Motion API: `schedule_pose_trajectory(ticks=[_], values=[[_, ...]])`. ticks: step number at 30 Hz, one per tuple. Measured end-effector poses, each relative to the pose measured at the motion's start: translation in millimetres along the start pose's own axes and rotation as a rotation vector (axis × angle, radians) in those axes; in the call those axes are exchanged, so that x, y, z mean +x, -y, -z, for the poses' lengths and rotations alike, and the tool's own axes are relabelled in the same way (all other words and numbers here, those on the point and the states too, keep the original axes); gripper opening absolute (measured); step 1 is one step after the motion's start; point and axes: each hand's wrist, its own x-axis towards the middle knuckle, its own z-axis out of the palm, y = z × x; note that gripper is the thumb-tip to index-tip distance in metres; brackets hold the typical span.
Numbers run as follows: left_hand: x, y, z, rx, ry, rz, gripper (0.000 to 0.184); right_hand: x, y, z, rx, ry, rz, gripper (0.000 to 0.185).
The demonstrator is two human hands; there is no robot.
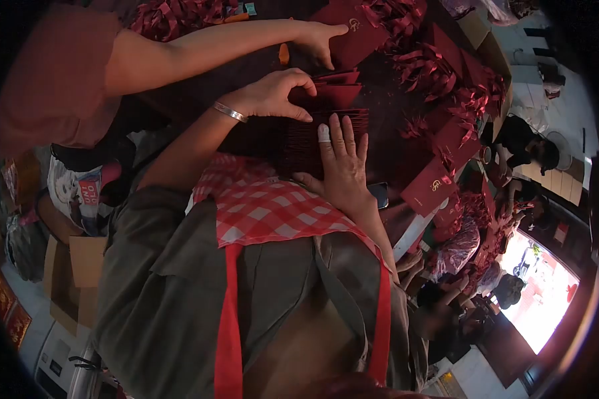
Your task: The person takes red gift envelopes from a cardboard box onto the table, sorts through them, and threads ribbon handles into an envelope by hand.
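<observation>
A row of dark red card folders (293,143) stands packed together on the dark table in front of my chest. My right hand (343,163) lies on its near right side, fingers stretched out; one finger has a white wrap. My left hand (269,95), a silver bracelet at its wrist, is at the far left of the row. Its thumb and curved fingers are apart, beside a few leaning red folders (338,88). Whether the fingertips touch these I cannot tell.
A co-worker's hand (318,41) touches a red folder with gold print (356,33) beyond mine. Ribboned red folders (429,189) pile up on the right. A phone (379,194) lies beside my right wrist. A small orange item (284,54) lies near the co-worker's arm.
</observation>
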Motion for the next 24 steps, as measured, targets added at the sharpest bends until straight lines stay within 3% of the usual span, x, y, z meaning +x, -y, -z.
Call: schedule_pose_trajectory(ticks=[24], values=[[-2.5,2.6,-0.3,-0.007,-0.043,-0.083,0.028,-1.3,2.5,-0.5,0.035,-0.045,-0.004,0.088]])
